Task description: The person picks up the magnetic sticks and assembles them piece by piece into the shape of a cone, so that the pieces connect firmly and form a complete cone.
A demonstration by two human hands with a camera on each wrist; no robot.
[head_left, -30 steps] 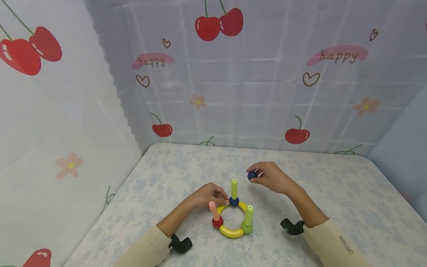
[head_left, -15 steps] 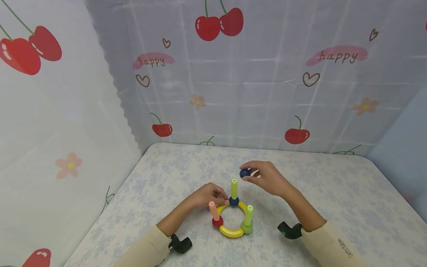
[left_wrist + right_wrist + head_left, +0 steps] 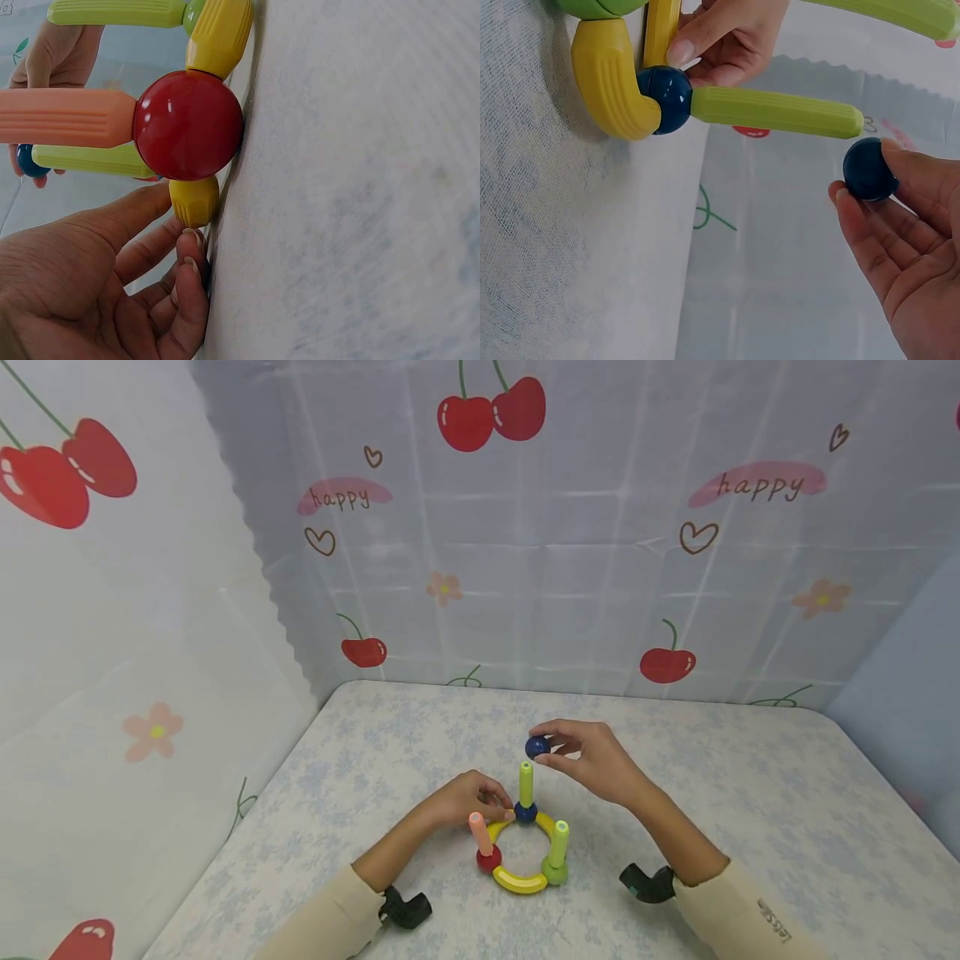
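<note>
Home-style play corner or staged recording booth: a table (image 3: 750, 827) under a pale floral cloth, closed in on three sides by thin curtains (image 3: 600, 568) printed with cherries, hearts and "happy", with a colourful toy of sticks and balls (image 3: 522, 843) on top.

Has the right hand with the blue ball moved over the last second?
Yes. The right hand carried the blue ball leftward, and it is now just above the upright green stick.
</note>
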